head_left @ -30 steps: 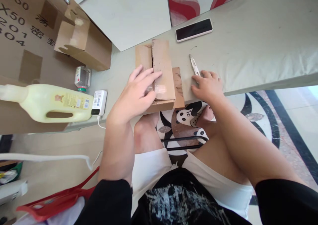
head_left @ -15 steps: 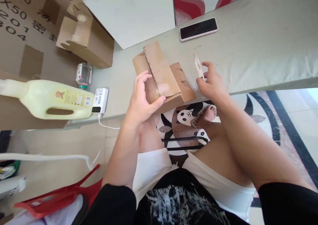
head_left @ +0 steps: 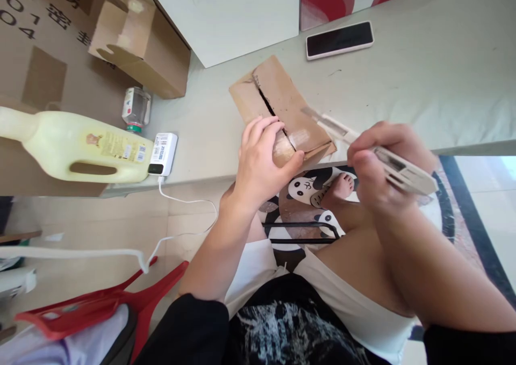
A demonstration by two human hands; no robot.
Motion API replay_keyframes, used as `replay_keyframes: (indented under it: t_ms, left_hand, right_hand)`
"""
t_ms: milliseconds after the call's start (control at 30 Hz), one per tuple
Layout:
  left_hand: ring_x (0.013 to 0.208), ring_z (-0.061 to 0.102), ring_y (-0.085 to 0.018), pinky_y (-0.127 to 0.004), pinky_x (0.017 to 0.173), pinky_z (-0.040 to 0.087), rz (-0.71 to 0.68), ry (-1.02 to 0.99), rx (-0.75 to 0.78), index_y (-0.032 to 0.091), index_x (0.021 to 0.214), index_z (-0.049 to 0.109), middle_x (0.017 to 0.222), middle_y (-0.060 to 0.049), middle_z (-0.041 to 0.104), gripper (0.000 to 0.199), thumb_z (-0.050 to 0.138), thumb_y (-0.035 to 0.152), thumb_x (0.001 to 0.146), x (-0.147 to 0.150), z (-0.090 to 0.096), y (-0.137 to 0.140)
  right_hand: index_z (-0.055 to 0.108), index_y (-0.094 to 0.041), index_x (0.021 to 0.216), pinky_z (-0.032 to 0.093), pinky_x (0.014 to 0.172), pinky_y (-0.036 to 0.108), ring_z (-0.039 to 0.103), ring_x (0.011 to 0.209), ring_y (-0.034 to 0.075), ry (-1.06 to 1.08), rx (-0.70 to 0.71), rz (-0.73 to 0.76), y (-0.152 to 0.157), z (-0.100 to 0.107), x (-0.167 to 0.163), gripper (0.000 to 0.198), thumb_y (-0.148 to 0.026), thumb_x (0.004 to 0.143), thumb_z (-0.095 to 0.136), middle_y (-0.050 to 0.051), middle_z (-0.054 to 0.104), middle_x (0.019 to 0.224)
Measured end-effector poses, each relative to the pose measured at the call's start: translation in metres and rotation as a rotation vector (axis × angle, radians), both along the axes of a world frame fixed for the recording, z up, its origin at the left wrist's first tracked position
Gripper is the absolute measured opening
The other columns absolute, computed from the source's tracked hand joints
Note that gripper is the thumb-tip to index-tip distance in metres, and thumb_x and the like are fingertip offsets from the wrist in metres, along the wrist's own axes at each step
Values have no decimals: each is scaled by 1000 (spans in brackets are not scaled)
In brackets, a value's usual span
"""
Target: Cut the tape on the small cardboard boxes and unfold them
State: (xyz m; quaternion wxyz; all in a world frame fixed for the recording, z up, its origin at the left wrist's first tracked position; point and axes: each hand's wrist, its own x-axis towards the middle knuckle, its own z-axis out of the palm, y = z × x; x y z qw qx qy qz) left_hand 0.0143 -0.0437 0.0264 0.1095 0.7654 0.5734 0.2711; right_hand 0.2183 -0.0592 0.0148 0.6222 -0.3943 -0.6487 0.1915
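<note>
A small brown cardboard box (head_left: 290, 96) sits at the near edge of the cloth-covered table, with a dark slit between its top flaps. My left hand (head_left: 262, 150) grips its near side, fingers bent over the top and thumb along the front edge. To the right, my right hand (head_left: 374, 185) is closed around a white utility knife (head_left: 405, 172). The knife's blade is out, pointing left over the right side of the box; whether it touches the cardboard I cannot tell.
A phone (head_left: 339, 40) lies behind the box, near a large white box (head_left: 234, 21). On the left are a yellow jug (head_left: 80, 144), a white device (head_left: 163, 154) with a cable, a small clear bottle (head_left: 136, 109) and an open carton (head_left: 161, 58). A red chair (head_left: 149, 300) stands below.
My left hand has come down onto the box, and its raised right flap now lies folded in. The knife has turned in my right hand, its blade now towards the box.
</note>
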Motion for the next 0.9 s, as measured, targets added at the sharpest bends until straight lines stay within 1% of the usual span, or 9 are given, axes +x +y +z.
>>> replay_keyframes:
  t_ms: [67,167,267,367,467,600,700,767,900]
  left_hand:
    - [142,43,-32,-55,125,31,-9,-1,-11,25,124,58,141,-10,59,51,60,61,88,-1,-1,-1]
    - [142,43,-33,-55,125,31,-4,-5,-21,24,125,58,142,-11,58,52,60,60,88,0,-2,-2]
    - [142,43,-32,-54,125,31,8,-9,-10,22,125,58,141,-12,58,53,61,59,88,2,-3,-2]
    - [143,42,-33,-55,125,30,3,-11,-14,23,125,58,141,-11,58,52,62,58,88,2,-3,-2]
    - [143,42,-33,-56,126,29,-3,-17,-23,25,125,58,141,-10,59,51,61,59,88,2,-4,-2]
    - [142,43,-32,-55,126,29,-17,-18,11,23,126,59,140,-11,59,48,58,54,89,0,-6,-3]
    - [139,46,-30,-52,125,32,-58,-15,50,21,126,60,139,-10,61,41,45,41,95,-4,-9,-2]
    - [137,48,-28,-51,123,34,-70,-20,67,21,126,61,138,-9,62,40,39,33,94,-6,-10,-1]
    - [136,49,-28,-50,123,35,-79,-42,94,19,125,62,136,-10,63,42,37,29,92,-4,-11,-2]
  right_hand:
    - [64,-30,96,37,46,29,49,47,13,-75,23,0,-2,1,-5,7,-30,90,59,-4,56,61]
    - [65,-27,92,41,46,29,51,46,12,-178,37,59,-4,6,-7,10,-23,87,57,-2,62,65]
    - [65,-26,86,38,44,29,48,43,11,-236,45,111,-5,11,-6,11,-20,85,56,-2,62,62]
    - [64,-27,82,36,41,29,47,42,11,-301,41,81,-8,13,-6,11,-20,84,55,-1,62,61]
    - [64,-27,83,38,42,30,49,45,12,-374,22,38,-11,13,-10,13,-19,84,54,-1,64,63]
    - [63,-27,85,41,43,29,54,48,13,-348,18,41,-12,13,-16,14,-17,85,54,-1,67,67]
    - [64,-27,84,44,44,30,55,47,14,-343,-77,40,-9,15,-14,13,-21,87,53,-1,67,64]
    - [64,-28,81,44,44,31,53,45,14,-342,-122,21,-8,16,-12,14,-24,87,52,-1,64,59]
    - [63,-27,78,42,42,30,53,44,13,-325,-83,9,-11,20,-10,16,-21,86,51,-2,63,58]
